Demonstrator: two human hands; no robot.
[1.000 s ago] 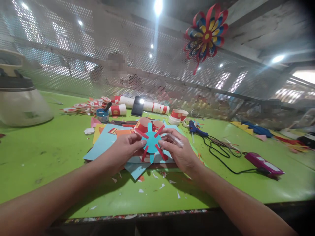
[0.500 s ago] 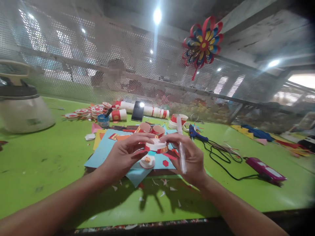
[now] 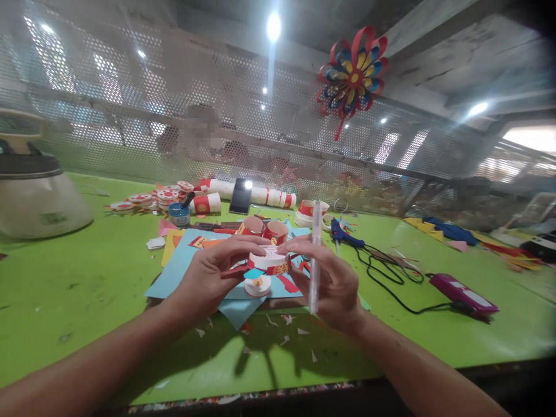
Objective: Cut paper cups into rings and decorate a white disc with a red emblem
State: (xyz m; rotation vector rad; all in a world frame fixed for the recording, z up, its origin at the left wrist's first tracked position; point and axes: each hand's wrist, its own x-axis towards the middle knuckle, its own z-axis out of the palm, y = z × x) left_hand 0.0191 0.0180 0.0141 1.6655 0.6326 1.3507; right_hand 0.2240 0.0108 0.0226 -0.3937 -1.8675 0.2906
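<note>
Between my two hands, above the blue paper sheets, is a shallow red-and-white paper cup base. My left hand grips its left side, with fingers bent over the top. My right hand pinches the right side and also has a long translucent stick upright against its fingers. Red strips and a small cyan piece show below the cup base. Under it, a small white disc with a patterned bit on top sits on the blue paper.
A blue glue gun lies to the right, its cord running to a purple box. Behind stand red paper cups, a blue jar and a phone. A large white container is at left. Paper scraps litter the front.
The cup base has tilted, showing more of its ringed top, and a cyan piece now shows under it. The translucent stick stands straighter. The view has shifted slightly.
</note>
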